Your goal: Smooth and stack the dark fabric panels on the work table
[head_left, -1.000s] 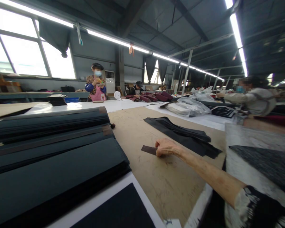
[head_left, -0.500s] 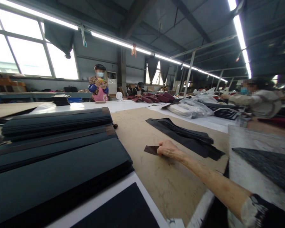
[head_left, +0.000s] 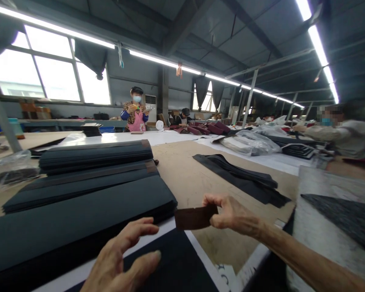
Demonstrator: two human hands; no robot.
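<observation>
My right hand (head_left: 231, 213) pinches a small brown strip (head_left: 195, 217) at its right end, holding it up just above the near edge of the table (head_left: 194, 178). My left hand (head_left: 121, 257) is open — fingers spread, holding nothing — over a dark sheet (head_left: 167, 271), near the strip. Stacks of dark sheets (head_left: 88, 190) lie to the left.

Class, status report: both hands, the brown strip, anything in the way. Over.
Right hand pinching brown strip, held above the table edge. Left hand open, empty, over dark sheet. Dark fabric stacks close left.
</observation>
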